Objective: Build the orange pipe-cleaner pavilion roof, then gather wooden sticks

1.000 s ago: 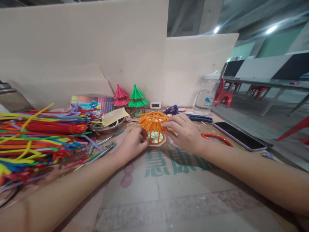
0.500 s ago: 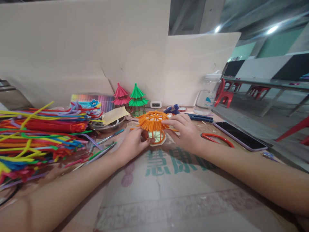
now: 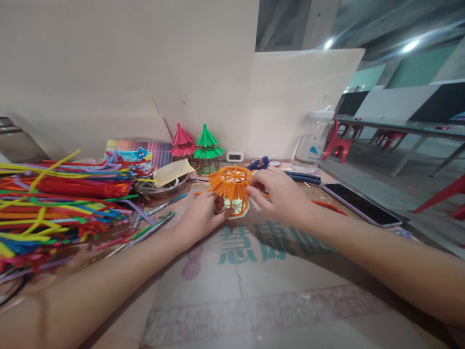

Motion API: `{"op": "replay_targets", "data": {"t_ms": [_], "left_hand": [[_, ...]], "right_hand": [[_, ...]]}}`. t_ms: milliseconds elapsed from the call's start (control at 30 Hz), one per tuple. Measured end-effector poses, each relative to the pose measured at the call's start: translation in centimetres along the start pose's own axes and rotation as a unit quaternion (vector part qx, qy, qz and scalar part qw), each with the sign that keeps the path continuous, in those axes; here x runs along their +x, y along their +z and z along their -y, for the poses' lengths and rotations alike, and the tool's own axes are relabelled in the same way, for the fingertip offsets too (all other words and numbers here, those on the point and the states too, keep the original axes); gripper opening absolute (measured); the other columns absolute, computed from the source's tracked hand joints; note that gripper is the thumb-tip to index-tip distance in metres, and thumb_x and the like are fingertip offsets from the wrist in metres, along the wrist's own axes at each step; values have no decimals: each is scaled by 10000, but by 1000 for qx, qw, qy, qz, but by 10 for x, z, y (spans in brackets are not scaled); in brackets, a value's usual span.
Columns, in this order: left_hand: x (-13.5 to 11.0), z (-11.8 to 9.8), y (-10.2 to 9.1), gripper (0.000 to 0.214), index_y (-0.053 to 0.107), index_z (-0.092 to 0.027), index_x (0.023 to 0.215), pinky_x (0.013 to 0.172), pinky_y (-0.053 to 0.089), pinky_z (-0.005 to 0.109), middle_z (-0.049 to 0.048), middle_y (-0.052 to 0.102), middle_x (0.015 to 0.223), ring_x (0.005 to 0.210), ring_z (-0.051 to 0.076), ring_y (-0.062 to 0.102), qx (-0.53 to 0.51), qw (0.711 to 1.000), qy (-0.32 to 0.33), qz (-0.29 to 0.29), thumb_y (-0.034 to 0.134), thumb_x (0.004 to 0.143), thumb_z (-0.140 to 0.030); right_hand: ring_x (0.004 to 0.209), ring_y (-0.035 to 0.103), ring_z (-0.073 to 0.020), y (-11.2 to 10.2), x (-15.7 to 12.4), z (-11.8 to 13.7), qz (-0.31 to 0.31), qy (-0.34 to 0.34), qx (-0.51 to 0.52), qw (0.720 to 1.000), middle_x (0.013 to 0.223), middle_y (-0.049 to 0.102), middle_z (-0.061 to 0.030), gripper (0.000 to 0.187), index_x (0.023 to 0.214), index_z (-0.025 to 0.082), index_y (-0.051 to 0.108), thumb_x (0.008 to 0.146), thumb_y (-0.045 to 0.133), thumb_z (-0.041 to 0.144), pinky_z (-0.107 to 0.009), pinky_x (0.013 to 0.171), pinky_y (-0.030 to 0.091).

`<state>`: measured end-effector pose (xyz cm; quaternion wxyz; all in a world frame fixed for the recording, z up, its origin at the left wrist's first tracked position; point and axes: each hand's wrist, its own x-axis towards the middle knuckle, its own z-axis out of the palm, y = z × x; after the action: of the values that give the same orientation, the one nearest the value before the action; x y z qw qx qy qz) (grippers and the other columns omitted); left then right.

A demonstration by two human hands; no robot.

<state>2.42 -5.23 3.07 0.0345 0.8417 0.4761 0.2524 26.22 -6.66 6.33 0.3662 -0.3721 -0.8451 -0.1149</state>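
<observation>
An orange pipe-cleaner pavilion (image 3: 229,186) with a domed roof stands on a small pale base at the middle of the cardboard-covered table (image 3: 254,291). My left hand (image 3: 198,218) grips its lower left side, fingers curled round the posts. From the right, my right hand (image 3: 279,196) pinches the roof's edge with thumb and fingers.
A big heap of coloured pipe cleaners (image 3: 54,203) fills the left. Pink (image 3: 181,142) and green (image 3: 207,145) finished pavilions stand at the back by a small clock (image 3: 234,156). A blue glue gun (image 3: 259,164), red scissors (image 3: 329,206), a phone (image 3: 361,203) and a plastic jug (image 3: 314,140) lie right.
My right hand has lifted slightly and shifted its pinch on the roof edge, now covering part of the scissors. The pavilion has turned or tilted a little; the left hand stays put.
</observation>
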Motion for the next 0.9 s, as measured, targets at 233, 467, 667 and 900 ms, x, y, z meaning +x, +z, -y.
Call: {"op": "replay_targets", "data": {"t_ms": [233,467,667,900], "left_hand": [[1,-8,-1,191,540,-228,804,762,521,404,95,699,865,828,294,666,-10,1000,-6,7,641,858,-382],[1,-8,-2,219,498,-238,777,713,464,377,72,657,818,772,263,617,-26,1000,-9,7,635,845,-396],[2,-4,1,217,507,-234,781,741,469,388,81,656,832,801,277,630,-29,999,-16,4,634,844,-398],[1,2,3,238,559,-217,835,769,486,403,104,686,895,853,288,644,-33,999,-9,3,614,883,-443]], "right_hand": [[721,536,-181,-20,16,8,134,96,16,986,763,687,-55,218,756,173,629,967,578,159,-318,681,334],[691,505,-172,-21,17,12,139,89,-15,986,727,659,-43,237,728,171,637,963,614,146,-318,670,315],[742,526,-206,-14,12,3,78,16,-47,996,753,672,-64,216,786,165,677,990,608,153,-339,719,349],[894,604,-246,-7,7,-15,-76,-146,-51,985,965,727,-104,269,1080,174,736,1061,609,410,-371,819,430]]}}
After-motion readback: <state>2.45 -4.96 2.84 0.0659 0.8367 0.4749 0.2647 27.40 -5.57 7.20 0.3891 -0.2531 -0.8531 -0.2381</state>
